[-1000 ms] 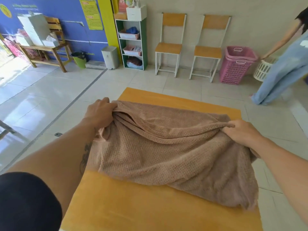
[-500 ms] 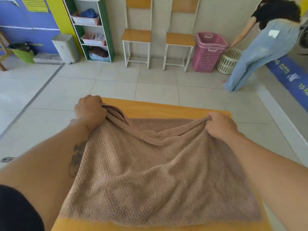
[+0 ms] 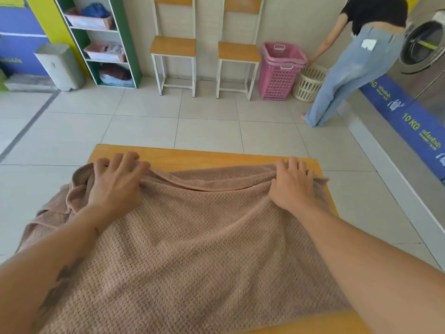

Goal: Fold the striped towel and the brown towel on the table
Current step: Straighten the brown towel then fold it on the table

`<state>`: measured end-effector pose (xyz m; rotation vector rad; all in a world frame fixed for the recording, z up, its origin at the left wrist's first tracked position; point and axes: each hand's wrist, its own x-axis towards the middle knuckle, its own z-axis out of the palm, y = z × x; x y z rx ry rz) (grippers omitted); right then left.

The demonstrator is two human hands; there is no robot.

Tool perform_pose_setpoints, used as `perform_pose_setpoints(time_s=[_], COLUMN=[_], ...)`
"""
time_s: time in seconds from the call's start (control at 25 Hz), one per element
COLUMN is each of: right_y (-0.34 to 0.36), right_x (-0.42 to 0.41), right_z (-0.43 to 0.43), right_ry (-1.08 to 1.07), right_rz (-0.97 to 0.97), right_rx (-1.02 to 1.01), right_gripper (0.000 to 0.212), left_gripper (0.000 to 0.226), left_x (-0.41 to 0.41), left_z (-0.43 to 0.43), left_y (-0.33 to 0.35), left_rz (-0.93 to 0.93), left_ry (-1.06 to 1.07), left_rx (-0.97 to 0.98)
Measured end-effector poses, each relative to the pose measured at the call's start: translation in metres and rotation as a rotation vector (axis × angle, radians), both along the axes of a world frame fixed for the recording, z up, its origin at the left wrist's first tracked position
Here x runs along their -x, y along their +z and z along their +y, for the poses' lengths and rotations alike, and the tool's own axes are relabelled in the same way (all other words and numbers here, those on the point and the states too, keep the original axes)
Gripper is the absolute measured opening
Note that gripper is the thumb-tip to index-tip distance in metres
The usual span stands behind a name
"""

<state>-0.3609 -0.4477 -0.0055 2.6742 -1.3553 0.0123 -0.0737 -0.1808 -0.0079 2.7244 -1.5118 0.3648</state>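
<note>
Left hand [image 3: 115,182] and right hand [image 3: 292,185] are unclenching, open fingers pressing the brown waffle-weave towel's [image 3: 192,237] fold onto the yellow tabletop [image 3: 204,157].

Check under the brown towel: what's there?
The yellow table, showing at the far edge and near right corner. The brown towel covers the rest; anything lying beneath cannot be seen. Left hand and right hand rest on top.

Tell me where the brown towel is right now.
Head view: the brown towel lies spread across the yellow table, hanging over its left edge, with the left hand and right hand resting on its far corners.
</note>
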Motion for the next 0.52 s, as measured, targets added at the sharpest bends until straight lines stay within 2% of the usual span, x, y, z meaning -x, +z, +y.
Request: perform_pose_setpoints(time_s=[0.08,0.16,0.2,0.28,0.36,0.44,0.52], right_y=[-0.001,-0.005,-0.008,-0.005,0.002,0.011,0.013], right_x=[0.000,0.003,0.004,0.008,0.018,0.039,0.071], right_z=[0.010,0.019,0.022,0.026,0.036,0.056,0.079], right_ry=[0.109,0.134,0.105,0.062,0.125,0.235,0.296], right_rz=[0.024,0.071,0.091,0.108,0.014,-0.070,-0.095], right_rx=[-0.013,-0.187,-0.318,-0.471,-0.414,-0.378,-0.459], right_gripper=[0.040,0.046,0.052,0.061,0.061,0.053,0.046], left_gripper=[0.048,0.054,0.061,0.073,0.078,0.071,0.058], left_x=[0.039,0.064,0.070,0.077,0.092,0.124,0.171], left_z=[-0.012,-0.020,-0.022,-0.024,-0.021,-0.014,0.001], left_y=[-0.006,-0.020,-0.030,-0.039,-0.033,-0.022,-0.018], left_rz=[0.158,0.403,0.464,0.484,0.421,0.398,0.425], left_ry=[-0.034,0.107,0.170,0.228,0.224,0.165,0.107], left_rx=[0.038,-0.029,-0.111,-0.213,-0.116,-0.017,0.048])
